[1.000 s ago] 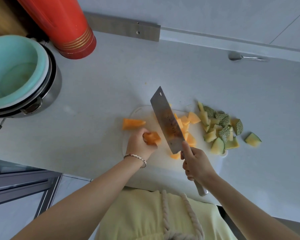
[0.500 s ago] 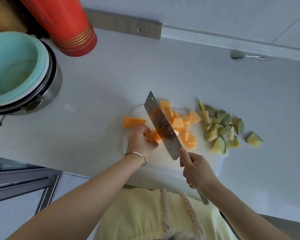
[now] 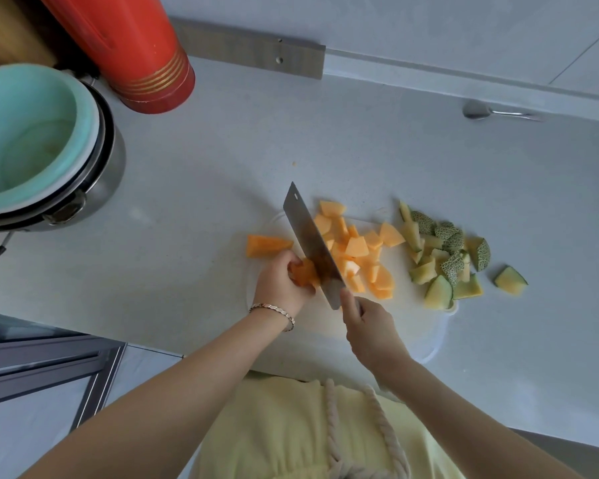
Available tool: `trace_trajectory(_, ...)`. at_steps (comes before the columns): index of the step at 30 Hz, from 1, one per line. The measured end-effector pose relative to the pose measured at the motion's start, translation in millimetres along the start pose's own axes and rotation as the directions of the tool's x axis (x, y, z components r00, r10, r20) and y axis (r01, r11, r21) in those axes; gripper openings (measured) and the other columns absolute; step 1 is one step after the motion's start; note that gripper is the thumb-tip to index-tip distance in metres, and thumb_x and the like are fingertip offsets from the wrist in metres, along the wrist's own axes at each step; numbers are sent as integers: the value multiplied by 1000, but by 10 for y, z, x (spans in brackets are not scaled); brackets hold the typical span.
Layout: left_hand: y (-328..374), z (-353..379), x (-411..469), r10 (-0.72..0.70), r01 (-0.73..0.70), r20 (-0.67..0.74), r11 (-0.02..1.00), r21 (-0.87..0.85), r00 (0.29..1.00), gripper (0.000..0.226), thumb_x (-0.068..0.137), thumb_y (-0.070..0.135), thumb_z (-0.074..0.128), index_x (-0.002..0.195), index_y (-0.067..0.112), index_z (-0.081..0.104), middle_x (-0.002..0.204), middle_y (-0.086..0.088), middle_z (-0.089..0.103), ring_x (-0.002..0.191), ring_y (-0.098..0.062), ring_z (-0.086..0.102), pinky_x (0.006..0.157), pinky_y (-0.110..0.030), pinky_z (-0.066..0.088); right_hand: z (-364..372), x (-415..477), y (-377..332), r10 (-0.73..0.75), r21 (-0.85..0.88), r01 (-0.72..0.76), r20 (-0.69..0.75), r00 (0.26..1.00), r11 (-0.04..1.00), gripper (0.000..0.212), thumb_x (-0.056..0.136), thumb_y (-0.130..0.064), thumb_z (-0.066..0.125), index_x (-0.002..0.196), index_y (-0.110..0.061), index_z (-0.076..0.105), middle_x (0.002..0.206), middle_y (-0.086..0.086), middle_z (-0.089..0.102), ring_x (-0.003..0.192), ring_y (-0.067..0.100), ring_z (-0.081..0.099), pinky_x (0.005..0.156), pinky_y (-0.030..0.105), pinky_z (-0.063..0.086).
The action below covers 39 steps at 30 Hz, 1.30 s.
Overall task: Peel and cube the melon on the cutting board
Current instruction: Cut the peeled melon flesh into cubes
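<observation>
On the white cutting board (image 3: 388, 326) my left hand (image 3: 281, 283) holds a peeled orange melon piece (image 3: 303, 273) steady. My right hand (image 3: 370, 326) grips the handle of a cleaver (image 3: 312, 243), forefinger along the blade's spine, and the blade stands on the melon piece right beside my left fingers. A pile of orange melon cubes (image 3: 357, 252) lies to the right of the blade. Another peeled melon wedge (image 3: 267, 245) rests at the board's left edge.
Green netted rind pieces (image 3: 443, 254) are heaped at the board's right side, one rind piece (image 3: 510, 280) alone on the counter. A steel pot holding a teal bowl (image 3: 32, 143) and a red thermos (image 3: 135, 46) stand at the left. A spoon (image 3: 491, 111) lies by the wall.
The cleaver swung left from over the cubes and came down onto the piece in my left hand. The cube pile, hidden by the blade before, now shows to its right.
</observation>
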<state>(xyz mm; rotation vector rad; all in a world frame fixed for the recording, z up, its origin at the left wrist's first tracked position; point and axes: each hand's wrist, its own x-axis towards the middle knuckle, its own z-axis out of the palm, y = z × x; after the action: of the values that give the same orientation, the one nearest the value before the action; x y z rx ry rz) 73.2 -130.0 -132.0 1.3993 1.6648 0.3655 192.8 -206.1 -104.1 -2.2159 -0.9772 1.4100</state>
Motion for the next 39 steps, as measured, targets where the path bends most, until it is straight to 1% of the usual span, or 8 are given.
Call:
trace_trajectory(4,12,6,4,12,-12,13,1000,-16,1000,22,70,3,68,84,12,53,81,-8,63,75,-23,59,63,-21,44,-47,75,-29,93,263,-95,22,995,960,49,95,-49,36,68,-9,44,50,3,37,36,14,33,39,21,29)
trace_trajectory(7,15,31,10,1,-1,11,1000,-29,1000,23,70,2,68,84,14,53,73,4,57,66,-13,54,54,-3,36,-193,47,-19,102,284,-107,35,994,953,49,95,-50,38,66,-10,44,42,-3,35,31,12,30,38,19,27)
trace_trajectory(9,20,53,15,-20,20,3,999,-43,1000,23,71,2,66,83,16,53,68,11,53,63,-9,52,52,-1,37,-273,-5,-4,92,271,-98,36,995,958,50,94,-51,39,66,-10,43,37,-7,34,30,11,29,38,18,26)
trace_trajectory(18,25,64,41,-4,5,7,999,-32,1000,27,66,0,67,82,15,52,82,1,61,75,-17,59,68,-21,46,-288,-128,-11,60,193,-73,69,996,979,48,94,-50,40,66,-10,39,43,-3,31,33,11,24,37,17,23)
trace_trajectory(24,27,54,41,11,-11,19,1000,-27,1000,25,67,1,67,81,16,51,80,1,60,72,-17,58,64,-19,42,-245,-145,89,38,29,-40,45,998,999,50,91,-55,36,70,-10,39,60,9,35,53,20,30,53,28,27)
trace_trajectory(30,13,59,58,15,-14,21,999,-49,1000,27,71,2,63,68,24,48,76,-1,61,68,-18,56,66,-27,47,-87,4,13,52,30,-52,27,998,998,52,89,-58,34,66,-12,39,57,5,38,53,21,34,54,29,30)
trace_trajectory(35,10,47,56,15,-12,32,995,-97,999,31,71,4,68,67,27,47,67,14,55,62,-8,53,55,-7,40,-33,46,-28,83,204,-85,17,996,975,50,94,-51,35,69,-9,43,54,5,39,41,17,35,41,22,31)
trace_trajectory(39,10,45,56,7,-3,34,995,-97,999,24,70,0,67,82,17,53,72,12,55,62,-7,53,55,-4,39,-156,-5,-12,117,287,-121,33,993,950,50,95,-51,37,67,-10,44,43,-2,36,32,12,31,37,18,27)
